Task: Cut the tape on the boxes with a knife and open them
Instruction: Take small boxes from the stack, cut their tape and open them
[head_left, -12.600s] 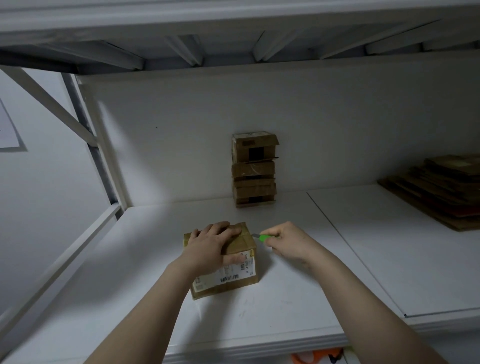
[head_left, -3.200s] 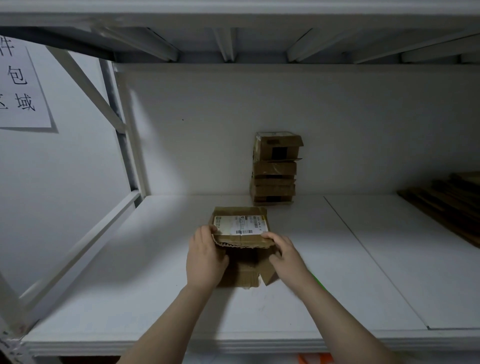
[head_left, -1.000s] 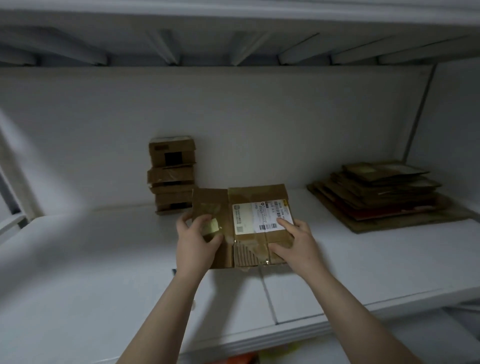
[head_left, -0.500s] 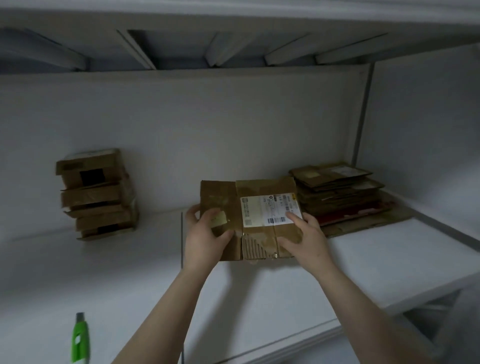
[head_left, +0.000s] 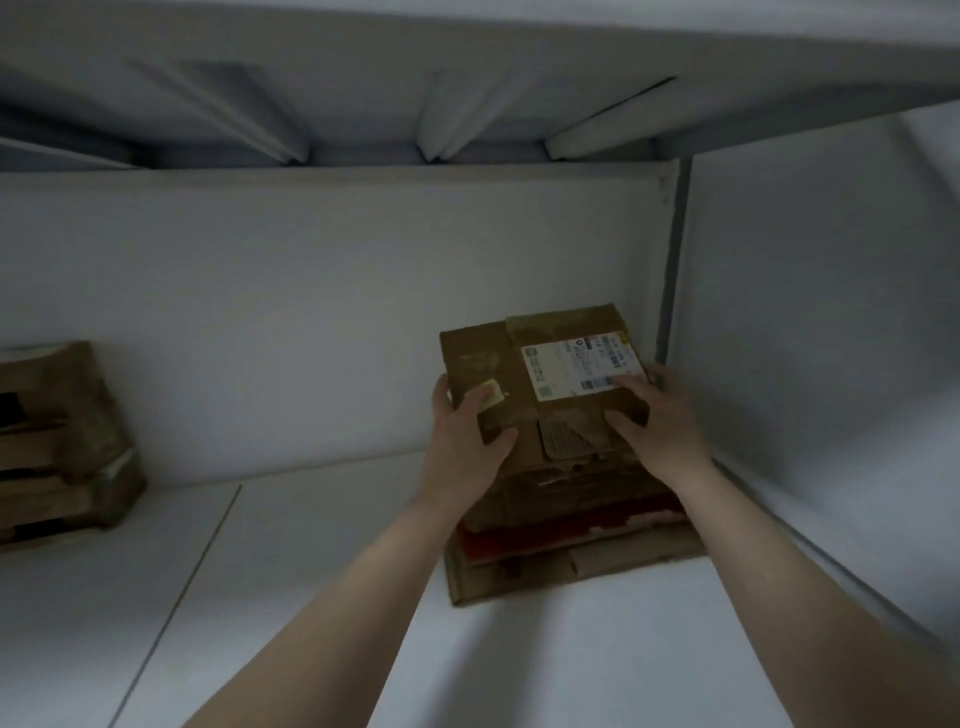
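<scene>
Two bare forearms reach up from the bottom of the frame across a white shelf board. At centre right lies a pile of flattened brown and red cardboard sheets, pushed into the shelf's right-hand corner. Just above that pile, both hands hold a flattened brown cardboard box, tilted with its face towards the camera. The left hand grips the box's left edge, thumb pressed on the front. The right hand clasps the right edge, a finger lying across a white printed shipping label. At the left edge of the frame, well apart, a stack of small taped brown cardboard boxes stands against the white back panel. The ribbed underside of an upper shelf fills the top.
</scene>
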